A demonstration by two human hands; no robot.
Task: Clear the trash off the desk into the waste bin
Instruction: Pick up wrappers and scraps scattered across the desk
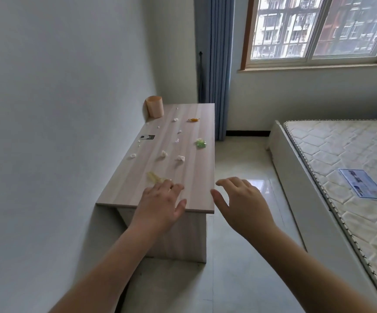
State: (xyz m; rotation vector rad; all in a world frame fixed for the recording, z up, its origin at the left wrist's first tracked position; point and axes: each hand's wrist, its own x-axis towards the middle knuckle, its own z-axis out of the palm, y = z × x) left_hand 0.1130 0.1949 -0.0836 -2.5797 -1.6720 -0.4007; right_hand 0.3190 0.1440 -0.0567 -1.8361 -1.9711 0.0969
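A light wooden desk [137, 188] stands against the left wall with several scraps on it: a yellow wrapper [153, 177], a green wrapper [200, 143], an orange candy wrapper [193, 119] and white paper wads [179, 158]. A small peach-coloured waste bin [155, 106] sits at the desk's far left corner. My left hand [160, 205] hovers open over the near end of the desk, fingertips close to the yellow wrapper. My right hand [242, 202] is open in the air just past the desk's right edge, holding nothing.
A black and white device [147, 137] lies near the wall edge of the desk. A bare mattress on a white bed [345, 168] fills the right side. A tiled floor strip [239, 168] runs between desk and bed. Blue curtains [216, 64] hang beside the window.
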